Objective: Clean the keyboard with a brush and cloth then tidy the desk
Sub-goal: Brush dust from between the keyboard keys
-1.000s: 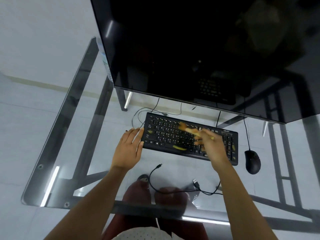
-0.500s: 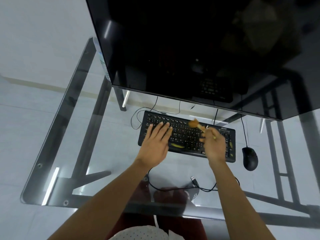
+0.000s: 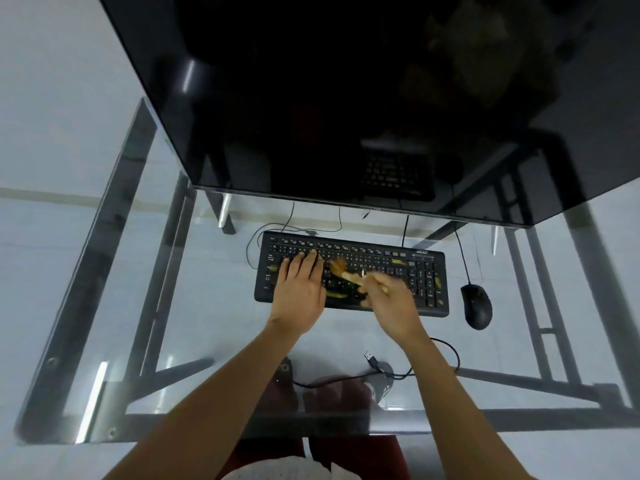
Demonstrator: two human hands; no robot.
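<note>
A black keyboard (image 3: pixel 408 268) lies on the glass desk (image 3: pixel 207 323) below the monitor, with yellowish bits of debris scattered over its keys. My left hand (image 3: pixel 299 294) rests flat on the keyboard's left half, fingers spread over the keys. My right hand (image 3: pixel 389 299) grips a small wooden-handled brush (image 3: pixel 341 271). Its bristles touch the keys in the middle of the keyboard, just right of my left fingers. No cloth is visible.
A large dark monitor (image 3: pixel 346 98) overhangs the far side of the desk. A black mouse (image 3: pixel 477 305) sits right of the keyboard. A loose black USB cable (image 3: pixel 377 367) curls on the glass near the front edge, beside my right forearm.
My left hand moved from the keyboard's left edge onto its keys. The brush swept from the upper middle keys down and to the left. The view shifted slightly.
</note>
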